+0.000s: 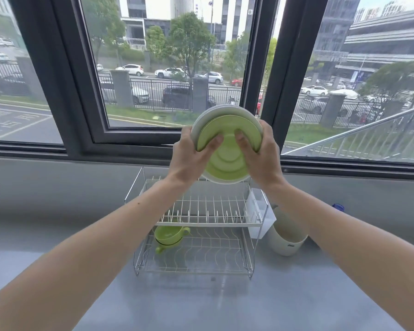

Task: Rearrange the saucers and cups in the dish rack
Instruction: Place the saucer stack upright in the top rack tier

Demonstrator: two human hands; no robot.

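Observation:
I hold a stack of saucers upright above a two-tier wire dish rack point(201, 220). A green saucer point(227, 158) faces me, with white saucers point(215, 113) behind it. My left hand point(191, 156) grips the stack's left edge and my right hand point(258, 156) grips its right edge, thumbs on the green face. The rack's upper tier of slots is bare. On the lower tier at the left, two green cups point(170, 236) sit stacked, handles pointing right and lower left.
A white cutlery holder point(261, 211) hangs on the rack's right side. A cream cup point(286, 240) stands on the grey counter point(201, 302) just right of the rack. A blue object point(338, 207) lies farther right. A dark-framed window stands behind.

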